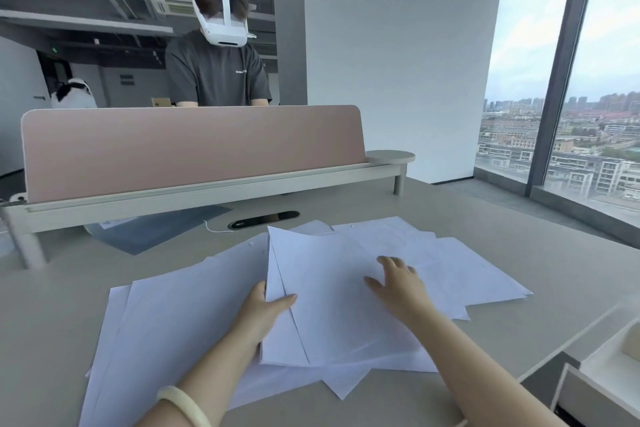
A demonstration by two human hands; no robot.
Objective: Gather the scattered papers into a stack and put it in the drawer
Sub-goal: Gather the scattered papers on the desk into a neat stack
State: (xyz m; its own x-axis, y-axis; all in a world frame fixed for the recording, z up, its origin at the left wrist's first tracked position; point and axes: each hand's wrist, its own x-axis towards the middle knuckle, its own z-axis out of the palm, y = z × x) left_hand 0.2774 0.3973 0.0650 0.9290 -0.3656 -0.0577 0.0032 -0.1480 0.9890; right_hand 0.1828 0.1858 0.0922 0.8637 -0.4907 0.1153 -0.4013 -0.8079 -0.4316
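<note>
Several white papers (173, 315) lie fanned out across the grey desk (540, 274) in front of me. My left hand (265, 308) grips the left edge of a small stack of sheets (332, 295), thumb on top, fingers tucked underneath. My right hand (398, 282) lies flat on that stack with its fingers spread, holding nothing. More loose sheets (464, 270) spread out to the right, past my right hand. The white drawer (602, 378) stands open at the lower right, beside the desk's edge.
A pink divider screen (194, 146) on a low shelf runs along the back of the desk. Behind it stands a person in a grey shirt (216, 76). A cable slot (265, 218) and a blue-grey folder (156, 230) lie under the shelf. Windows are on the right.
</note>
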